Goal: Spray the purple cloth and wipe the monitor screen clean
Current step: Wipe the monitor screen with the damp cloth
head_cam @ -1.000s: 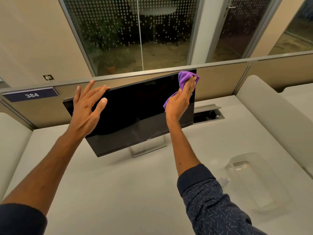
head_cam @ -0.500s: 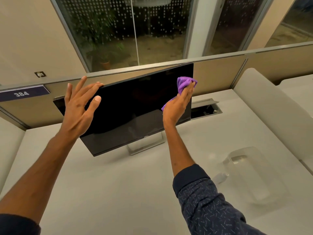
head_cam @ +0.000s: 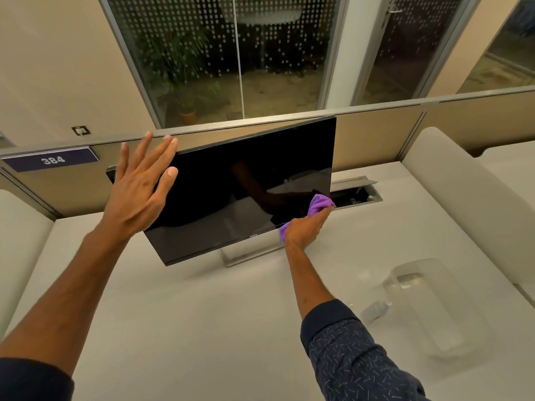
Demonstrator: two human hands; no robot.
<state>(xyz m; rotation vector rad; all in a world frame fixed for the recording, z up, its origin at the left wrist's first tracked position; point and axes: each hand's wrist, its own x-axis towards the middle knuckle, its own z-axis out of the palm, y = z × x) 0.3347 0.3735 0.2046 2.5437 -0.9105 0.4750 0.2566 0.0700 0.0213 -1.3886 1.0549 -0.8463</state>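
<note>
A black monitor (head_cam: 231,192) on a silver stand is tilted back on the white desk. My left hand (head_cam: 139,195) lies flat with fingers spread over the screen's upper left corner, steadying it. My right hand (head_cam: 305,230) presses the purple cloth (head_cam: 318,204) against the screen's lower right corner; the cloth bunches out above and below my fingers. A small clear spray bottle (head_cam: 375,311) lies on the desk to the right, beside my right sleeve.
A clear plastic tray (head_cam: 428,302) sits on the desk (head_cam: 202,314) at the right. Behind the monitor are an open cable hatch (head_cam: 356,195), a beige partition with a "384" plate (head_cam: 52,160), and glass walls. White padded dividers flank the desk.
My right hand has drawn the purple cloth down the screen's right edge from the top corner to the bottom corner. My left hand stays on the upper left corner, fingers now straighter.
</note>
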